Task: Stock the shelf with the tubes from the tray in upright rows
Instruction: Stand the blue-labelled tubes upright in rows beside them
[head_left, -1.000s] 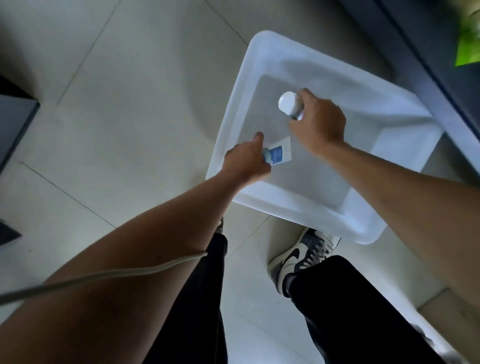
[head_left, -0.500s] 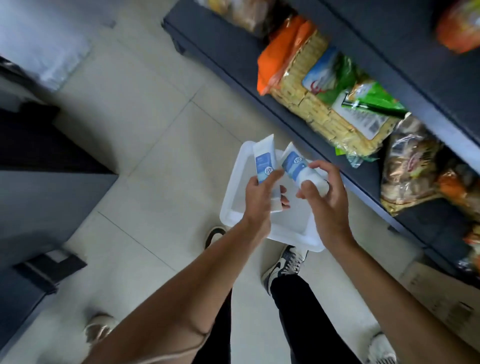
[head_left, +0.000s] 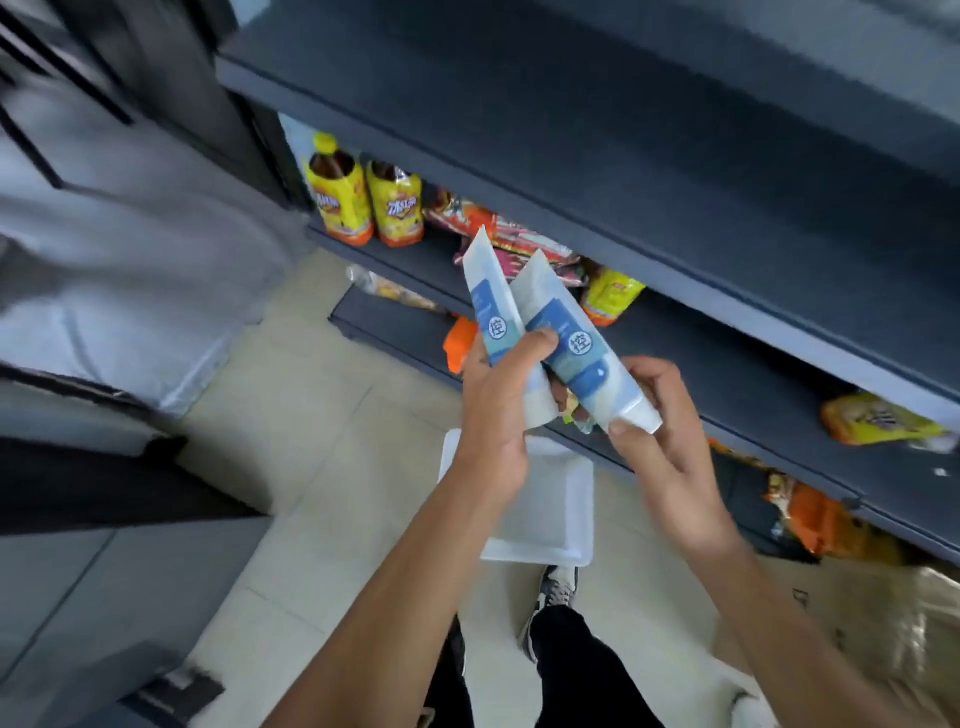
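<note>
I hold two white tubes with blue labels in front of the dark blue shelf (head_left: 649, 171). My left hand (head_left: 501, 395) grips the left tube (head_left: 488, 301) around its lower part, crimped end up. My right hand (head_left: 660, 421) holds the right tube (head_left: 571, 338) near its white cap, and this tube leans up and left against the other. The white tray (head_left: 550, 525) lies on the floor below my hands, with nothing visible inside it.
The lower shelves hold yellow bottles (head_left: 363, 202), colourful snack bags (head_left: 514, 244) and orange packs (head_left: 826, 519). A cardboard box (head_left: 872, 618) sits at the right on the floor. Grey furniture (head_left: 104, 291) stands at the left. My legs and a shoe (head_left: 556, 597) are below.
My hands lifted both tubes out of the tray and rose to shelf height. My view has swung up from the floor to the shelves.
</note>
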